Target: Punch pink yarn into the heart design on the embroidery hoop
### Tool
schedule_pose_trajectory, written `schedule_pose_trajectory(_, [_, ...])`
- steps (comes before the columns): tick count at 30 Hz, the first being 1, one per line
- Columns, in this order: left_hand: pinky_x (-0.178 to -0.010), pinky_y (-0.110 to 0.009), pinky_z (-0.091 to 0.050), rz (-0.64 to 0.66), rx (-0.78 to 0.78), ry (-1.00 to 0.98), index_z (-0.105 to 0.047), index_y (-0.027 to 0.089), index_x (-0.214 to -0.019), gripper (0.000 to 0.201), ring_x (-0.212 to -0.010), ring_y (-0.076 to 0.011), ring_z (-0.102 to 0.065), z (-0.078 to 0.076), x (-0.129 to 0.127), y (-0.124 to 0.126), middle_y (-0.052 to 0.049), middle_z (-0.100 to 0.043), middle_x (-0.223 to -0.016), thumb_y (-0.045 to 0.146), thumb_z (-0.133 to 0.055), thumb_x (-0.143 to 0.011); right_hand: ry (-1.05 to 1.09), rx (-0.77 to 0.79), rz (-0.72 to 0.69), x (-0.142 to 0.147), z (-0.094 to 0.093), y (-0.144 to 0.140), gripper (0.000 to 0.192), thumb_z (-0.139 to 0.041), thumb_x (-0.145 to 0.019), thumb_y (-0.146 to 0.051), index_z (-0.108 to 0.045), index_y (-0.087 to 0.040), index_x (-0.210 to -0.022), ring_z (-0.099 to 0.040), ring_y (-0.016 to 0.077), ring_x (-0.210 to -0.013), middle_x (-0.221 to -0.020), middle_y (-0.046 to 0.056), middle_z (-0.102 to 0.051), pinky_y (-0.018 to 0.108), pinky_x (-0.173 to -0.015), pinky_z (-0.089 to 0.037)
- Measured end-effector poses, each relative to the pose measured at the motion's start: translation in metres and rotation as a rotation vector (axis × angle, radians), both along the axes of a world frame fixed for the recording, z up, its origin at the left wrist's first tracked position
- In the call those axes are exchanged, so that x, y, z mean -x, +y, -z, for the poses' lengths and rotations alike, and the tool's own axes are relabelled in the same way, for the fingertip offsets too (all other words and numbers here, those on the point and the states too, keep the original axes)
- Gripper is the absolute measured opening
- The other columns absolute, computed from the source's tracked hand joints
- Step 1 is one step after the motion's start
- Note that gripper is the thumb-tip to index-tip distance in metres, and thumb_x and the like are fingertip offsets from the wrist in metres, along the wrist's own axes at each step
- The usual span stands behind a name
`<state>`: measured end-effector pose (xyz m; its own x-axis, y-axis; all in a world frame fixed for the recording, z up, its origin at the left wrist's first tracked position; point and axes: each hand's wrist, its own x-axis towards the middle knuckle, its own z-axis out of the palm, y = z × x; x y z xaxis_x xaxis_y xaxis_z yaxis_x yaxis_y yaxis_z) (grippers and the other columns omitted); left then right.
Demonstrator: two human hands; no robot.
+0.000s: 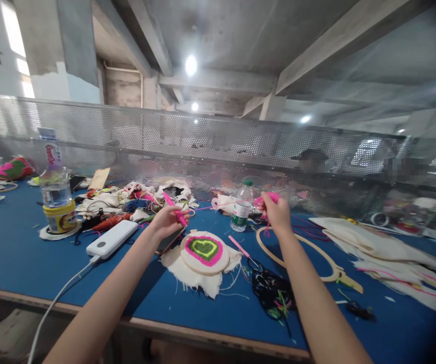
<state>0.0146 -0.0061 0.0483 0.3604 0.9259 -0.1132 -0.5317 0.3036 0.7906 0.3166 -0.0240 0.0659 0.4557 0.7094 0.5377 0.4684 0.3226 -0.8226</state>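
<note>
In my left hand (164, 222) is a bright pink punch needle (173, 206), its barrel tilted between the closed fingers. My right hand (278, 213), raised to about the same height, grips a bundle of pink yarn (272, 197). One pink strand (221, 205) runs taut between the two hands, above the table. Below them lies an embroidery hoop (221, 267) with white fabric, worked with a heart in green, yellow and pink (204, 250). A pink-handled tool with a metal tip (239, 246) rests to the right of the hoop. The fingertips of my right hand are partly hidden.
A larger wooden hoop (331, 259) and black yarn scraps (271, 288) lie at right, near folded white cloth (384, 242). Water bottles (242, 207) stand on the blue table (9, 253). A white power bank (112, 239) trails a cable. Behind runs a perforated metal screen (202, 141).
</note>
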Motion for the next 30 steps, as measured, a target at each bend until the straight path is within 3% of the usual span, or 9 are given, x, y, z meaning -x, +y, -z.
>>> schedule_pose_trajectory(4, [-0.048,-0.024,-0.047,0.02,0.027,0.007,-0.054,0.003,-0.083,0.024,-0.047,-0.0133,-0.054,0.013,-0.012,0.016,-0.008,-0.054,-0.054,0.019,-0.037,-0.079,-0.164,0.485,-0.192,-0.004,0.033,0.012,0.048,-0.032,-0.079,-0.047,-0.055,-0.015,-0.052,-0.044,0.0102,-0.03,-0.047,0.006,-0.058,0.023,-0.037,-0.033])
schedule_pose_trajectory(6, [-0.051,-0.025,-0.048,-0.056,0.066,-0.066,-0.053,0.002,-0.086,0.025,-0.05,-0.0138,-0.056,0.019,-0.012,0.021,-0.009,-0.055,-0.058,0.016,-0.033,-0.078,-0.329,0.732,-0.177,-0.004,0.056,0.019,0.052,-0.029,-0.08,-0.045,-0.053,-0.015,-0.046,-0.044,0.0107,-0.03,-0.044,0.007,-0.058,0.024,-0.039,-0.034])
schedule_pose_trajectory(7, [-0.053,-0.025,-0.049,-0.101,0.081,-0.103,-0.052,0.002,-0.089,0.026,-0.054,-0.0145,-0.057,0.021,-0.011,0.022,-0.011,-0.056,-0.061,0.015,-0.032,-0.078,-0.357,0.769,-0.166,-0.005,0.064,0.022,0.051,-0.031,-0.08,-0.044,-0.053,-0.014,-0.045,-0.045,0.0112,-0.03,-0.042,0.007,-0.057,0.024,-0.04,-0.035])
schedule_pose_trajectory(10, [-0.057,-0.026,-0.051,-0.231,0.094,-0.161,-0.05,0.001,-0.095,0.028,-0.063,-0.0167,-0.06,0.022,-0.007,0.023,-0.014,-0.058,-0.071,0.012,-0.032,-0.076,-0.421,0.768,-0.121,-0.009,0.072,0.023,0.05,-0.03,-0.081,-0.041,-0.054,-0.015,-0.046,-0.047,0.0118,-0.034,-0.038,0.006,-0.054,0.024,-0.044,-0.035])
schedule_pose_trajectory(13, [-0.06,-0.028,-0.052,-0.299,0.101,-0.165,-0.048,0.002,-0.1,0.031,-0.072,-0.0192,-0.061,0.022,-0.002,0.022,-0.017,-0.059,-0.082,0.011,-0.033,-0.075,-0.482,0.733,-0.066,-0.011,0.062,0.015,0.042,-0.039,-0.077,-0.038,-0.056,-0.016,-0.047,-0.05,0.0134,-0.04,-0.041,0.006,-0.055,0.025,-0.047,-0.033])
schedule_pose_trajectory(18, [-0.06,-0.029,-0.053,-0.368,0.117,-0.205,-0.047,0.004,-0.099,0.03,-0.08,-0.0212,-0.061,0.02,0.006,0.022,-0.019,-0.059,-0.091,0.007,-0.033,-0.073,-0.668,0.631,0.159,-0.009,0.05,0.0,0.017,-0.053,-0.066,-0.033,-0.065,-0.021,-0.061,-0.056,0.0173,-0.062,-0.07,0.006,-0.065,0.024,-0.05,-0.03])
schedule_pose_trajectory(21, [-0.058,-0.029,-0.053,-0.382,0.103,-0.215,-0.047,0.008,-0.096,0.025,-0.079,-0.0204,-0.062,0.019,0.009,0.022,-0.018,-0.059,-0.094,0.009,-0.033,-0.075,-0.709,0.543,0.219,-0.008,0.049,-0.002,0.011,-0.053,-0.066,-0.026,-0.064,-0.021,-0.066,-0.055,0.0155,-0.066,-0.075,0.004,-0.065,0.022,-0.05,-0.029])
schedule_pose_trajectory(25, [-0.058,-0.027,-0.053,-0.291,0.098,-0.127,-0.05,0.005,-0.097,0.026,-0.074,-0.0192,-0.062,0.018,0.005,0.018,-0.017,-0.061,-0.083,0.013,-0.034,-0.077,-0.74,0.51,0.128,-0.004,0.052,0.001,0.009,-0.053,-0.066,-0.024,-0.061,-0.02,-0.069,-0.053,0.0129,-0.062,-0.072,0.002,-0.064,0.021,-0.05,-0.028])
schedule_pose_trajectory(30, [-0.058,-0.028,-0.052,-0.148,0.106,0.03,-0.051,0.007,-0.092,0.023,-0.065,-0.0183,-0.061,0.023,-0.004,0.018,-0.014,-0.06,-0.073,0.021,-0.038,-0.08,-0.805,0.496,-0.164,0.007,0.06,0.005,0.012,-0.053,-0.069,-0.027,-0.062,-0.018,-0.07,-0.052,0.0119,-0.059,-0.069,0.003,-0.063,0.021,-0.051,-0.03])
